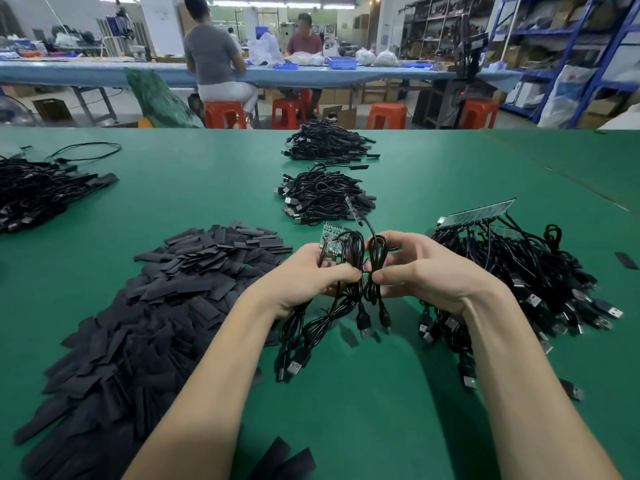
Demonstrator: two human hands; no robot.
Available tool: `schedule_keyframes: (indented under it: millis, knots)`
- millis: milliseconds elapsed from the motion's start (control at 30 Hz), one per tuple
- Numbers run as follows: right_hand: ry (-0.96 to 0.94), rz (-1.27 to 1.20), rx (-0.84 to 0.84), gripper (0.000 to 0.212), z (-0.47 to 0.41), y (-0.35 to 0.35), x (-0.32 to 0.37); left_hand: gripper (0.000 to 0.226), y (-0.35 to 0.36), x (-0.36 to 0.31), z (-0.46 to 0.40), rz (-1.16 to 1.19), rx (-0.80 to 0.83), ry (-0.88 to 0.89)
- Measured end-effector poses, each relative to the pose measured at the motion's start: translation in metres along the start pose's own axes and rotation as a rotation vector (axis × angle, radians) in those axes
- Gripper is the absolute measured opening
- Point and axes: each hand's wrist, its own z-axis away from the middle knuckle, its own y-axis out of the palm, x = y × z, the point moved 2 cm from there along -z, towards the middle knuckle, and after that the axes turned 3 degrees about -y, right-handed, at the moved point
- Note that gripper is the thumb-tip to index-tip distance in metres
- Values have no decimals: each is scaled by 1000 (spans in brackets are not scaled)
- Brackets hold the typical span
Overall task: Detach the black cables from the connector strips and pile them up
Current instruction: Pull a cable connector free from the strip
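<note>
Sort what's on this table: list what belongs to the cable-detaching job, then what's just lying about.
Job: left hand and right hand gripping coiled cables; green strip piece; connector strip with attached cables; finished piles.
Lying about: black flat sleeves; red stools.

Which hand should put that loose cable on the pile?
Probably the right hand. It holds the separated coiled cable, while the left hand grips the green strip with its remaining cables. The nearest pile lies straight ahead on the table.
</note>
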Motion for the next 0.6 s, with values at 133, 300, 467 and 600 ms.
schedule_keyframes:
  millis: [133,300,467,600]
  knots:
    - [-98,-21,7,41,1,2,0,10,0,-1,4,109,43,-2]
    - [-110,-195,136,47,2,7,-1,19,0,2,6,302,100,-84]
    - [-85,-18,-28,47,-4,5,-6,39,1,5,3,193,62,-81]
    - [-75,-37,-75,40,-5,-1,-9,32,-8,5,0,143,-10,-59]
